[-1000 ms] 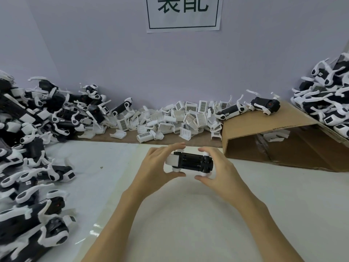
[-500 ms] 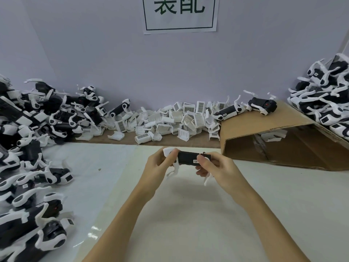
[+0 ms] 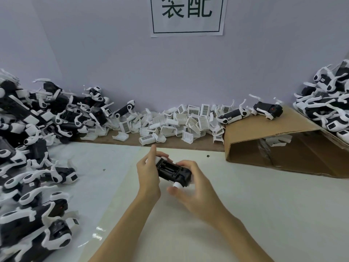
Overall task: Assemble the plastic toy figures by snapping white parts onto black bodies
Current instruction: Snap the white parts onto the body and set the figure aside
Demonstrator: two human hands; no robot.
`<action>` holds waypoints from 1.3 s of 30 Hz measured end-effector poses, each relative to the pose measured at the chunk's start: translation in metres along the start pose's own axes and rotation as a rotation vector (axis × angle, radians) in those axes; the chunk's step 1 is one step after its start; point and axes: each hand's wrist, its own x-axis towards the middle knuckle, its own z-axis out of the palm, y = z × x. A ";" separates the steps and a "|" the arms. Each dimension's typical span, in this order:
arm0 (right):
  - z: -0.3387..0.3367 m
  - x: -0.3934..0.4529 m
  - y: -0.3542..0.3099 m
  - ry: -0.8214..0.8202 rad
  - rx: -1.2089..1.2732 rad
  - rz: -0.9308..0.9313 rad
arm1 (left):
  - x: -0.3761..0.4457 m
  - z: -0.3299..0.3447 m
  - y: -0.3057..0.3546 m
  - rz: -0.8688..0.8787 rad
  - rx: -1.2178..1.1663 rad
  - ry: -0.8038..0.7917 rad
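Note:
Both hands hold one black toy body (image 3: pixel 172 172) over the white table, its open underside turned up and tilted down to the right. My left hand (image 3: pixel 149 173) grips its upper left end, where a white part shows. My right hand (image 3: pixel 192 188) curls round its lower right end, thumb below a round white joint. A heap of loose white covers (image 3: pixel 181 121) lies along the back wall.
A big pile of black-and-white figures (image 3: pixel 32 140) fills the left side. A cardboard sheet (image 3: pixel 268 133) slopes at the right with two figures on top. More figures (image 3: pixel 328 104) are stacked at the far right. A paper sign (image 3: pixel 188 15) hangs on the wall.
The body has been turned over, open underside up, and tilted down to the right. Both hands have come lower and nearer to me, and the right hand has shifted its hold.

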 end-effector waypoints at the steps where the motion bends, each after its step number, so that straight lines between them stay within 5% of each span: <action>1: 0.006 0.000 -0.003 -0.011 0.073 -0.002 | 0.004 -0.004 -0.001 -0.023 -0.027 -0.003; 6: 0.015 0.037 0.006 0.270 0.554 0.343 | 0.022 -0.014 -0.004 -0.049 -0.077 0.046; 15: -0.036 0.160 0.087 0.137 -0.564 0.196 | 0.025 -0.008 -0.016 0.094 0.040 0.070; 20: -0.049 0.177 0.116 0.012 -0.822 0.141 | 0.037 -0.010 -0.021 0.050 0.024 0.118; 23: -0.046 0.169 0.110 0.134 -0.721 0.108 | 0.040 -0.010 -0.020 0.046 0.023 0.119; 28: -0.050 0.127 0.076 0.377 -0.196 0.205 | 0.039 -0.010 -0.020 0.056 0.018 0.095; 35: -0.053 0.032 0.034 0.438 0.270 0.388 | 0.033 -0.006 -0.017 0.073 0.044 0.055; 39: -0.052 0.014 0.031 0.459 0.280 0.397 | 0.025 -0.003 -0.015 0.103 0.061 -0.017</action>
